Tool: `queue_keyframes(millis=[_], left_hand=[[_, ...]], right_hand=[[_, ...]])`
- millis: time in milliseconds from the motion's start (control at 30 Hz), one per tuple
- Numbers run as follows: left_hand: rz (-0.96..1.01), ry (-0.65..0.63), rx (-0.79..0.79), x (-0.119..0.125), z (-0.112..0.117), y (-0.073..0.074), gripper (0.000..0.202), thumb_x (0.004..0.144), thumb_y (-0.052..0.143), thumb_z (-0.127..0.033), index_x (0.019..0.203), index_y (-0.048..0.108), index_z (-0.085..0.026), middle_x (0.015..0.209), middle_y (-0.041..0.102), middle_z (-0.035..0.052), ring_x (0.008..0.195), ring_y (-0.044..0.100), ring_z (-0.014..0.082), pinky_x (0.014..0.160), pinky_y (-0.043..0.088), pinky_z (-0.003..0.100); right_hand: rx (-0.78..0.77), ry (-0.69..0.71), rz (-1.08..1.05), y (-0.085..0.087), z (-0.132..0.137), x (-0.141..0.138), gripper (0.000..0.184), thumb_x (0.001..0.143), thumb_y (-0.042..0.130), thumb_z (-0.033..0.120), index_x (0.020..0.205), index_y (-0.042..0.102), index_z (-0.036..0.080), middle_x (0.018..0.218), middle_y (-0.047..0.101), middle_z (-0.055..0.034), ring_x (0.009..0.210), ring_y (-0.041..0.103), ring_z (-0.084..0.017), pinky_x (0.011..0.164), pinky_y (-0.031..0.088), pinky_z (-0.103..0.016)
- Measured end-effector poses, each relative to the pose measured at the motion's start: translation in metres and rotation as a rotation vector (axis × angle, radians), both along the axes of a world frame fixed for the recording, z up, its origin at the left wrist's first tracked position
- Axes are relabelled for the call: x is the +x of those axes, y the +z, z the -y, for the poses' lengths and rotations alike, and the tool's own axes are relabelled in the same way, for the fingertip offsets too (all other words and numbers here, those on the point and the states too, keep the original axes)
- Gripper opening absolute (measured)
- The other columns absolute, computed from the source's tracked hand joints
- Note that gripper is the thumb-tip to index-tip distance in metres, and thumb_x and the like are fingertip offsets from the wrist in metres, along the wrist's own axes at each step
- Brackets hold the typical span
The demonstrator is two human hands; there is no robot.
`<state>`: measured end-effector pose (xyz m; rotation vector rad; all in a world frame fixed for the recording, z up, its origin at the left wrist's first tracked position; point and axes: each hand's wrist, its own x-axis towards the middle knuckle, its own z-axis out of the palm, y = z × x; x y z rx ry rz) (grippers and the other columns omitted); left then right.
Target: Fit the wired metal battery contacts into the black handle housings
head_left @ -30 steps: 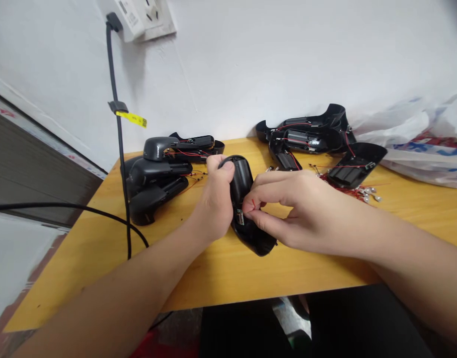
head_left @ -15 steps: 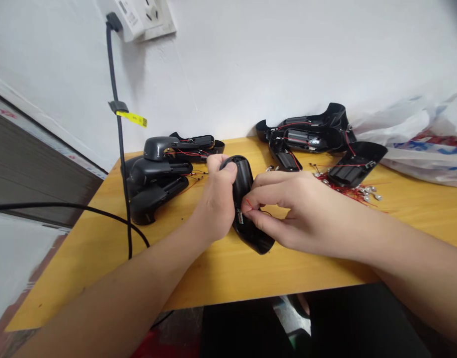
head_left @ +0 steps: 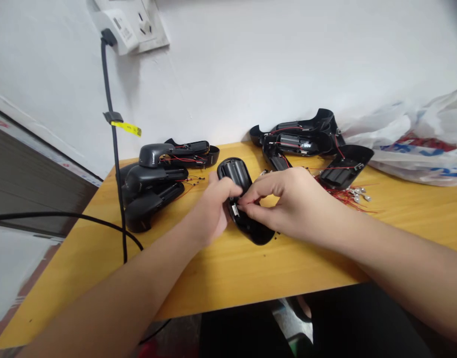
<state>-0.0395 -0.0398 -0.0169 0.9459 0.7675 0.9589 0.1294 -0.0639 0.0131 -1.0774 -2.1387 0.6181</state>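
A black plastic housing (head_left: 255,224), hollow side up with a battery-like compartment, lies tilted just above or on the table. My left hand (head_left: 211,206) is closed round its left edge, the thumb pressing near its middle. A small silvery metal piece (head_left: 235,210) shows inside the housing, close to that hand. My right hand (head_left: 276,196) pinches with thumb and index finger over the housing's middle, beside the metal piece. The fingertips mostly hide the thin wire they hold. Small dark wire ends (head_left: 277,233) stick out below the right hand.
Several similar black housings (head_left: 156,174) are stacked at left, more (head_left: 299,139) at back right with red wires. Loose red wires with metal contacts (head_left: 357,194) lie behind my right forearm. A plastic bag (head_left: 411,154) stands at right. A black cable (head_left: 114,144) hangs at left.
My left thumb has moved down the housing towards the metal piece, baring the upper compartment. The red wire at my right fingertips has gone out of sight. The camera view has shifted slightly.
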Motion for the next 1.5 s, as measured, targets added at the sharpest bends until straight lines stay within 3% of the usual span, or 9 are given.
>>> queue_keyframes(millis=[133, 233, 367, 633, 833, 967, 1233, 1400, 1500], left_hand=[[0.036, -0.102, -0.107, -0.002, 0.000, 0.004, 0.053, 0.054, 0.061, -0.005, 0.101, 0.043, -0.022, 0.094, 0.059, -0.0006, 0.092, 0.064, 0.0196, 0.074, 0.049, 0.032], [0.002, -0.054, -0.036, -0.003, -0.001, 0.004, 0.063, 0.059, 0.065, 0.001, 0.111, 0.042, -0.024, 0.102, 0.061, -0.0005, 0.093, 0.065, 0.0187, 0.082, 0.050, 0.035], [0.012, -0.027, 0.063, -0.002, -0.002, 0.004, 0.069, 0.065, 0.067, 0.003, 0.121, 0.039, -0.026, 0.118, 0.060, 0.0026, 0.109, 0.064, 0.0236, 0.100, 0.046, 0.048], [-0.048, 0.042, 0.204, -0.006, -0.006, -0.004, 0.064, 0.068, 0.063, 0.000, 0.121, 0.040, -0.026, 0.114, 0.057, 0.0013, 0.115, 0.057, 0.0213, 0.105, 0.042, 0.045], [-0.245, 0.093, 0.608, -0.007, -0.001, -0.007, 0.061, 0.082, 0.061, -0.005, 0.128, 0.028, -0.028, 0.131, 0.050, 0.0062, 0.129, 0.050, 0.0216, 0.117, 0.038, 0.047], [-0.211, 0.073, 0.757, -0.003, 0.006, -0.005, 0.059, 0.090, 0.056, -0.007, 0.134, 0.022, -0.028, 0.146, 0.046, 0.0107, 0.139, 0.046, 0.0223, 0.122, 0.035, 0.048], [-0.212, 0.151, 0.750, -0.001, 0.016, -0.005, 0.064, 0.088, 0.060, -0.005, 0.135, 0.027, -0.031, 0.142, 0.049, 0.0068, 0.137, 0.048, 0.0221, 0.120, 0.037, 0.045], [-0.292, 0.127, 0.849, -0.001, 0.017, -0.008, 0.068, 0.088, 0.060, -0.003, 0.138, 0.023, -0.032, 0.144, 0.047, 0.0075, 0.139, 0.046, 0.0225, 0.124, 0.031, 0.047], [-0.297, 0.113, 0.894, -0.001, 0.015, -0.006, 0.067, 0.089, 0.059, -0.004, 0.137, 0.022, -0.032, 0.143, 0.047, 0.0083, 0.138, 0.046, 0.0228, 0.122, 0.034, 0.046]], right_hand=[[-0.180, 0.040, -0.201, 0.002, -0.016, 0.010, 0.006, 0.082, 0.076, 0.018, 0.080, 0.082, 0.018, 0.078, 0.077, -0.0047, 0.068, 0.070, -0.018, 0.061, 0.054, -0.029], [-0.250, 0.019, -0.414, 0.011, -0.022, 0.016, 0.013, 0.079, 0.085, 0.028, 0.074, 0.081, 0.017, 0.074, 0.075, -0.0058, 0.065, 0.068, -0.018, 0.054, 0.053, -0.028], [-0.313, -0.066, -0.572, 0.022, -0.022, 0.017, 0.018, 0.077, 0.088, 0.030, 0.072, 0.079, 0.016, 0.065, 0.070, -0.0048, 0.060, 0.065, -0.016, 0.047, 0.049, -0.025], [-0.374, -0.116, -0.535, 0.007, -0.025, 0.014, 0.014, 0.073, 0.086, 0.019, 0.071, 0.073, 0.013, 0.067, 0.071, -0.0038, 0.058, 0.063, -0.012, 0.052, 0.048, -0.022], [-0.449, -0.169, -0.680, 0.002, -0.014, 0.000, 0.016, 0.073, 0.078, 0.015, 0.085, 0.067, 0.015, 0.076, 0.073, -0.0041, 0.067, 0.069, -0.015, 0.061, 0.053, -0.025], [-0.425, -0.176, -0.773, 0.001, -0.008, -0.007, 0.015, 0.076, 0.077, 0.018, 0.084, 0.066, 0.015, 0.075, 0.071, -0.0023, 0.068, 0.067, -0.014, 0.064, 0.053, -0.025], [-0.485, -0.130, -0.874, -0.003, -0.007, -0.009, 0.015, 0.076, 0.078, 0.018, 0.082, 0.064, 0.017, 0.068, 0.066, 0.0016, 0.068, 0.066, -0.013, 0.068, 0.054, -0.027], [-0.502, -0.112, -0.899, -0.003, -0.007, -0.008, 0.016, 0.077, 0.078, 0.017, 0.084, 0.064, 0.017, 0.071, 0.068, 0.0006, 0.072, 0.068, -0.014, 0.069, 0.054, -0.027], [-0.484, -0.074, -0.882, -0.003, -0.006, -0.008, 0.015, 0.078, 0.076, 0.015, 0.084, 0.064, 0.017, 0.072, 0.066, 0.0007, 0.072, 0.066, -0.014, 0.069, 0.052, -0.027]])
